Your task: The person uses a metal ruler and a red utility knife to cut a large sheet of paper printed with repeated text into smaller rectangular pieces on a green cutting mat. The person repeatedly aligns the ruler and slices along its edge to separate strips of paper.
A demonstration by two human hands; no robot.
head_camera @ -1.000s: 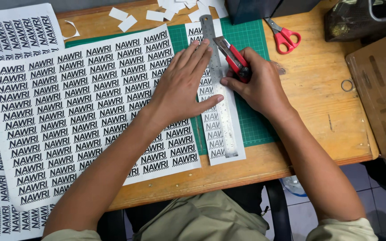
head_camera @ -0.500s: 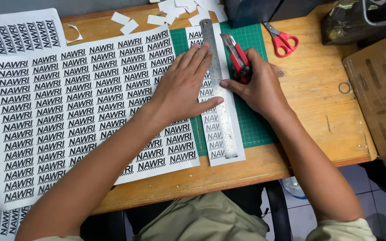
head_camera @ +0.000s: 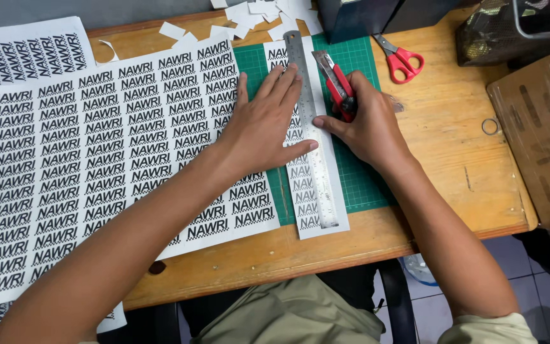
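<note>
Your left hand [head_camera: 265, 127] lies flat, fingers spread, pinning the steel ruler [head_camera: 310, 127] at frame centre; its long axis runs top to bottom over the paper strip [head_camera: 326, 216]. Your right hand [head_camera: 367, 130], fingers clamped on the red cutter [head_camera: 335, 83], sits just right of the ruler's edge.

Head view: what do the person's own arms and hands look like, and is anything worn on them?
Both forearms are bare to the frame's lower edge. The left hand and right hand wear no gloves, and no rings, watch or bracelet show. No sleeves are visible on either arm.
</note>
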